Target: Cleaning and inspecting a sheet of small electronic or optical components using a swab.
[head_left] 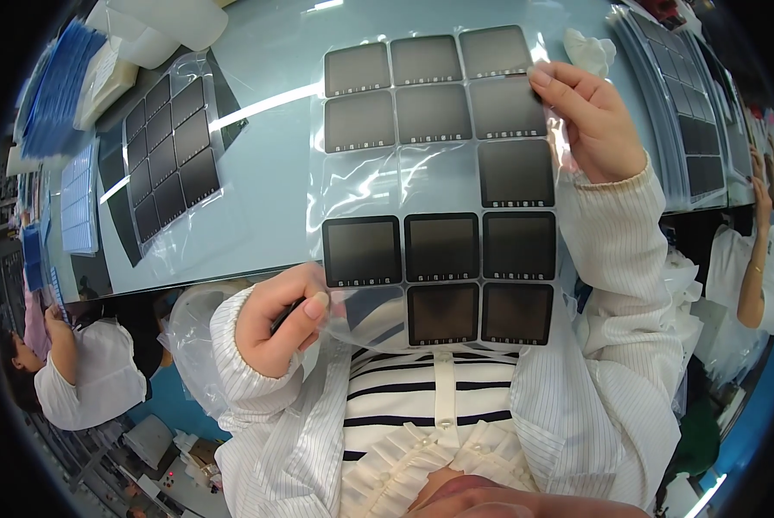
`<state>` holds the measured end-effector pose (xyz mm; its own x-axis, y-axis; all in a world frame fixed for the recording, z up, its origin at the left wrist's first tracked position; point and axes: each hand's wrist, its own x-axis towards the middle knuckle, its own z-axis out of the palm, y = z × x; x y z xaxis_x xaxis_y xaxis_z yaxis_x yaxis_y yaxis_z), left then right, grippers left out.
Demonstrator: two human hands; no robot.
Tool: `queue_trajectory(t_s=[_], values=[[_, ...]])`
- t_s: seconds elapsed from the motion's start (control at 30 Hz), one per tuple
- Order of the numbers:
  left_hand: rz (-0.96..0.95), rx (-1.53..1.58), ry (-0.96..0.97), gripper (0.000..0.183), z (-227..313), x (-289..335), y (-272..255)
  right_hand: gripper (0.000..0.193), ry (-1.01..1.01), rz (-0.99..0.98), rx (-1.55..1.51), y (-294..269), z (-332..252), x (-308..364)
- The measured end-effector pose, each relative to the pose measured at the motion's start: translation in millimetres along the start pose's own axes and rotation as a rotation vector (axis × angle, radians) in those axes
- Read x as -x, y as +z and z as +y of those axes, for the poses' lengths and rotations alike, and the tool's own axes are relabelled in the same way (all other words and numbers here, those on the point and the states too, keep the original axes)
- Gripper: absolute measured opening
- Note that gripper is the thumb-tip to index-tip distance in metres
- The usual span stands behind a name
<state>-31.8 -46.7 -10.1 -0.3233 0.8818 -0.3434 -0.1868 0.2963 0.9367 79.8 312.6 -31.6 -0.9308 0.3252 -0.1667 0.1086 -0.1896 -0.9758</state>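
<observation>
So, clear pocket sheet (439, 177) held up over the worktop (275, 216), long axis about 12-to-6.
Right hand (594, 121) has its grip pinched on the edge at 2 o'clock; left hand (276, 324) sits at 8, nearer the bottom row, something dark (286, 316) in curled fingers, can't tell if it's clamping the sheet.

I'm wearing a white, pinstriped cloth shirt (568, 423) with gathered cuffs (633, 183) over a dark-striped white top (486, 393) with cream ruffles (387, 473).
</observation>
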Motion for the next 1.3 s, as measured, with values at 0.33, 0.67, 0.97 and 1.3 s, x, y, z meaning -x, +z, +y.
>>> queue_trajectory(t_s=[0.33, 0.67, 0.97, 1.3], values=[[0.1, -0.438, 0.167, 0.013, -4.9, -6.3, 7.3, 0.037, 0.42, -0.259, -0.012, 44.3, -3.4, 64.3], [0.184, -0.799, 0.335, 0.027, 42.8, -6.8, 3.0, 0.028, 0.533, -0.241, -0.096, 63.7, 7.3, 88.9], [0.146, -1.051, 0.212, 0.03, 29.7, -57.8, 38.9, 0.033, 0.596, -0.305, -0.19, 87.8, 14.0, 87.0], [0.133, -0.894, 0.203, 0.045, 32.0, -58.9, 31.2, 0.038, 0.317, -0.404, -0.179, 100.3, 18.6, 68.4]])
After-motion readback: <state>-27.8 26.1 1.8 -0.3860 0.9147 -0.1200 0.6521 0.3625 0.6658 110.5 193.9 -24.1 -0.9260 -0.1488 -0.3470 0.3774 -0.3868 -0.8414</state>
